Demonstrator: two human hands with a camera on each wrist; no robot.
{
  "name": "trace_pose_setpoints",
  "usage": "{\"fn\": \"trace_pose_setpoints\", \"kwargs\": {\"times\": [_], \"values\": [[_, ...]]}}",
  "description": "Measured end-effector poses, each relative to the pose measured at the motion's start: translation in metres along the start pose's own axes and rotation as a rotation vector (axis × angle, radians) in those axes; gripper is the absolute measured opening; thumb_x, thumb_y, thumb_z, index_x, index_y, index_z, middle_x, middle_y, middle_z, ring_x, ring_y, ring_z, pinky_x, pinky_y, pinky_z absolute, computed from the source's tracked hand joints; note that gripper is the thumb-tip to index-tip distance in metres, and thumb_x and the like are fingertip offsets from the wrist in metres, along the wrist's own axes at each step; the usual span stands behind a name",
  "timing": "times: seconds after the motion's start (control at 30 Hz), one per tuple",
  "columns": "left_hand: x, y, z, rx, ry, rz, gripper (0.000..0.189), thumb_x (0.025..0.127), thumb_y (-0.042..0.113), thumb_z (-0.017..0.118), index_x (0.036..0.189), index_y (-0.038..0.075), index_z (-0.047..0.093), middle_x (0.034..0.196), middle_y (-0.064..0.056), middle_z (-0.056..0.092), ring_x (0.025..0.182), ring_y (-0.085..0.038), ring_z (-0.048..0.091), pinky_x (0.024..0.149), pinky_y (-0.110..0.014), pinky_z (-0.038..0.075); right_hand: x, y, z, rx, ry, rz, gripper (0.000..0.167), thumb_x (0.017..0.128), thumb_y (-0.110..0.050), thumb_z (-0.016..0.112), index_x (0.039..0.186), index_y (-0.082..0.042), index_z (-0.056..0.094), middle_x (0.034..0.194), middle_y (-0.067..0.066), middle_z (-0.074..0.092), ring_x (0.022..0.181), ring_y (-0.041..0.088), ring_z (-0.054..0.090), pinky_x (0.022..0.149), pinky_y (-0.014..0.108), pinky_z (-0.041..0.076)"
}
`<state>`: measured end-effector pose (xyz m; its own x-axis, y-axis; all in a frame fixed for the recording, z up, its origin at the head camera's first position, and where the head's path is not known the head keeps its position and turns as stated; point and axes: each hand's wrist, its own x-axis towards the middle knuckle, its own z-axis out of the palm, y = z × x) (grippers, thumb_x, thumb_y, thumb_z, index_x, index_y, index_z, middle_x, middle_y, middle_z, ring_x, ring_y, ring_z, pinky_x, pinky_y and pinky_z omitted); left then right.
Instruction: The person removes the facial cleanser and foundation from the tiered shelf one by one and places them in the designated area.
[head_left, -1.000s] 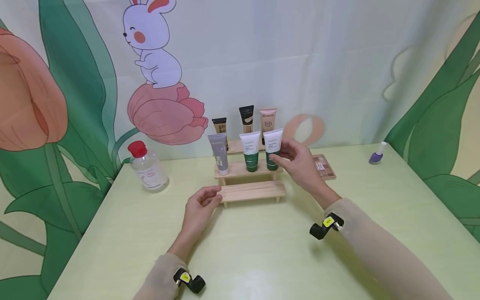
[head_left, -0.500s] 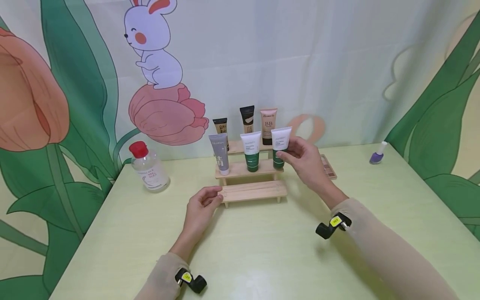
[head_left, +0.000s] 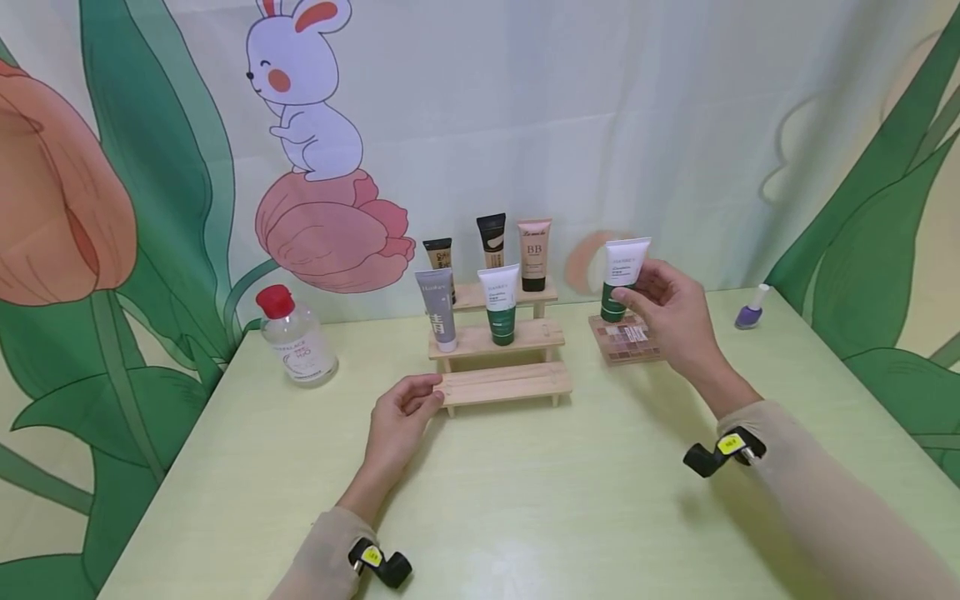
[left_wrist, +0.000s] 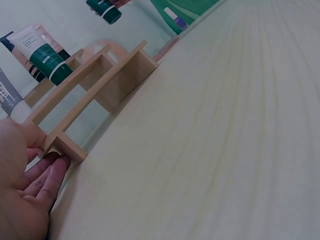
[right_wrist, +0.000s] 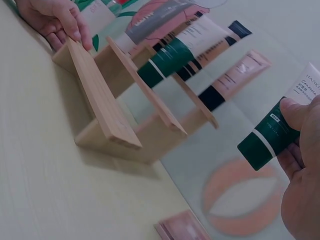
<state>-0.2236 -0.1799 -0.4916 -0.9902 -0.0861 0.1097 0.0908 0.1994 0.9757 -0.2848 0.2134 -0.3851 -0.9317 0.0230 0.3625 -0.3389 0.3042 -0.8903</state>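
My right hand (head_left: 678, 321) holds a white and green squeeze tube (head_left: 626, 260) between thumb and fingers, cap down, off the right end of the three-step wooden display stand (head_left: 510, 385). In the right wrist view, the held tube (right_wrist: 267, 132) is apart from the stand, with the fingertips partly behind it. My left hand (head_left: 400, 421) grips the left end of the lowest step, thumb above and fingers underneath in the left wrist view. On the middle step stand a grey tube (head_left: 437, 308) and a second white and green tube (head_left: 500, 307).
On the top step are two black-ended tan tubes (head_left: 492, 240) and a pink BB cream tube (head_left: 534, 254). An eyeshadow palette (head_left: 611, 343) lies right of the stand, partly behind my right hand. A red-capped clear bottle (head_left: 302, 348) stands left; purple nail polish (head_left: 750, 310) stands far right.
My right hand has carried the white and green tube off the right end of the middle step, rightward to over the palette. My left hand has stayed at the stand.
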Motion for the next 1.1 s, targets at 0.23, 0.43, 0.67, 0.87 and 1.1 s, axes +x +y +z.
{"fn": "trace_pose_setpoints", "kwargs": {"times": [0.23,0.43,0.67,0.87,1.1], "values": [[0.0,-0.001,0.001,0.011,0.003,-0.008,0.025,0.106,0.011,0.077,0.131,0.01,0.079,0.126,-0.014,0.078,0.11,-0.019,0.077,0.09,-0.016,0.059,-0.008,0.011,-0.042,-0.07,0.071,0.017,0.047,0.106,-0.026,0.079,0.148,-0.008,0.066,0.13,-0.003,0.073,0.114,0.009,0.067,0.096,0.012,0.055],[-0.001,-0.001,0.001,0.014,0.009,-0.016,0.025,0.106,0.01,0.078,0.131,0.01,0.079,0.126,-0.013,0.078,0.109,-0.017,0.077,0.089,-0.017,0.06,-0.018,0.021,-0.075,-0.088,0.141,-0.004,0.046,0.106,-0.019,0.079,0.147,-0.004,0.067,0.12,-0.02,0.072,0.109,0.002,0.068,0.09,0.01,0.054],[-0.001,-0.001,0.0,0.015,0.003,-0.018,0.026,0.107,0.01,0.077,0.132,0.01,0.078,0.127,-0.013,0.078,0.11,-0.018,0.077,0.09,-0.017,0.06,-0.037,0.035,-0.109,0.015,0.193,0.024,0.039,0.103,-0.008,0.081,0.142,-0.007,0.072,0.117,-0.019,0.075,0.106,0.001,0.069,0.087,0.008,0.055],[-0.002,-0.001,0.001,0.01,0.005,-0.016,0.025,0.107,0.01,0.077,0.132,0.009,0.078,0.126,-0.014,0.078,0.107,-0.016,0.077,0.089,-0.016,0.059,-0.059,0.052,-0.128,-0.107,0.209,0.11,0.036,0.105,-0.018,0.08,0.14,-0.013,0.073,0.113,-0.028,0.072,0.104,-0.005,0.066,0.084,0.006,0.052],[-0.001,0.001,0.002,0.005,0.009,-0.014,0.025,0.107,0.009,0.077,0.131,0.009,0.078,0.126,-0.014,0.078,0.107,-0.016,0.076,0.089,-0.016,0.06,-0.079,0.072,-0.138,-0.157,0.179,0.162,0.032,0.106,-0.021,0.079,0.137,-0.014,0.074,0.108,-0.031,0.071,0.098,-0.004,0.063,0.081,0.005,0.05]]}}
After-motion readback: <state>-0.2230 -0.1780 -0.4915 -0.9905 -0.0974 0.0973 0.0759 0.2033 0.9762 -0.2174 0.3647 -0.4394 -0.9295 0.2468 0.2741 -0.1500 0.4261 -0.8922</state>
